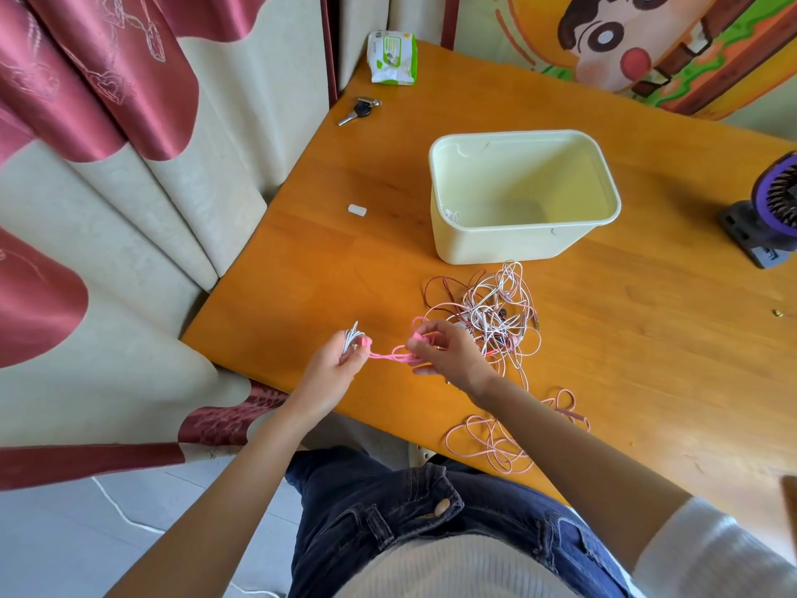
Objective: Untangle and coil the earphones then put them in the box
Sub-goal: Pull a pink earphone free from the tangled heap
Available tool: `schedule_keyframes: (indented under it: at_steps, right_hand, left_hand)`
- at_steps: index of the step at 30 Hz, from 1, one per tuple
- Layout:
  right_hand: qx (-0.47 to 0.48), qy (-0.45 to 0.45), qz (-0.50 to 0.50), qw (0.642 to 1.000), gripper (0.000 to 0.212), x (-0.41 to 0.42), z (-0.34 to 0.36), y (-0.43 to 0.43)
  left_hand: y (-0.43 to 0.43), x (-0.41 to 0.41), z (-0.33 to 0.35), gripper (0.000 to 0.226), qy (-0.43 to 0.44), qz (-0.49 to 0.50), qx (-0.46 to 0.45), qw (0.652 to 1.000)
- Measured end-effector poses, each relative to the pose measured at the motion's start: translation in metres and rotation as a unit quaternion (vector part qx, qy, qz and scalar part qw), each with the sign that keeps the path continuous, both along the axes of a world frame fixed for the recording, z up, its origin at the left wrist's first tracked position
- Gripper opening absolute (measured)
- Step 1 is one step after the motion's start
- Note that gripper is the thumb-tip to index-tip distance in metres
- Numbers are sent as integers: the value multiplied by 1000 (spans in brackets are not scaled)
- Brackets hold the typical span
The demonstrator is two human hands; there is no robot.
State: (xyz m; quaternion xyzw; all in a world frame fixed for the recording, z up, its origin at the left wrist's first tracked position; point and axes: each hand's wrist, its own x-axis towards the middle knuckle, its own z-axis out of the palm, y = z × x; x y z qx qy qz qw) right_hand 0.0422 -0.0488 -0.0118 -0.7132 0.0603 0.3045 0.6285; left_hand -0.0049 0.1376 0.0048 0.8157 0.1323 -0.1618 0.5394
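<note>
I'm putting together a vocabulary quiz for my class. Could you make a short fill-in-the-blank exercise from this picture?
1. The cable stretched between the left hand and the right hand is ____ in colour.
2. The tangled earphones lie on the wooden ____, beside the cream box.
3. The small fan at the right edge is ____.
Missing words: pink; table; purple.
</note>
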Motion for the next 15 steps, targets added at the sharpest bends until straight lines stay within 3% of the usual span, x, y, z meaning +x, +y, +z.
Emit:
schedule_keyframes:
  at_steps: [6, 15]
  right_hand:
    - [-30, 50, 7, 998, 20, -6, -2, 10]
    - [-60, -83, 60, 993, 20, -7, 6, 15]
  left_hand:
    - [-5, 2, -7, 33, -4, 26, 29, 999]
    - [-5, 6, -10, 32, 21, 50, 14, 998]
